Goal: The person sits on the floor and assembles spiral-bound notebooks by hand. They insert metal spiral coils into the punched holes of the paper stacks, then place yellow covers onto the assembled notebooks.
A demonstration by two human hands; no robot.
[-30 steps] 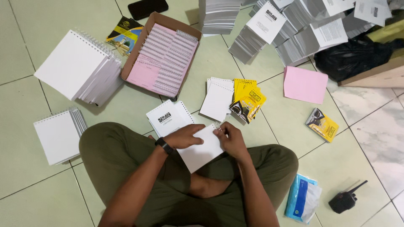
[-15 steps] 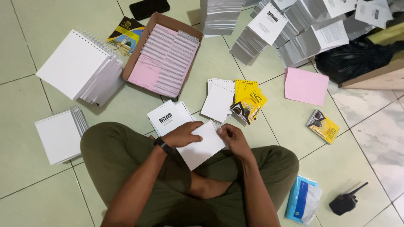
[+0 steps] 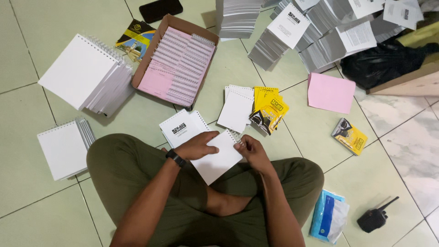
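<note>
A small white notepad (image 3: 218, 158) is held over the lap, and everything else is placed here by it. Far to its left a stack of white spiral pads (image 3: 63, 148) lies on the floor; up and left of it stands a cardboard box of binding coils (image 3: 176, 61). Just to its left, a printed cover pad (image 3: 180, 128) rests by the knee.

The left hand (image 3: 197, 145) is pressed flat on the notepad's upper left corner, fingers spread, gripping the sheets so that they cannot slide. The right hand (image 3: 254, 153) is pinched at the notepad's right edge, where a wire coil (image 3: 236, 141) seems to be worked; what sits between the fingertips cannot be told.

The step is judged best done with the punched holes kept squarely aligned under the left palm while the coil is fed evenly.

Just above the notepad, yellow covers (image 3: 270, 107) lie ready; farther right, a pink sheet (image 3: 330, 93).
</note>
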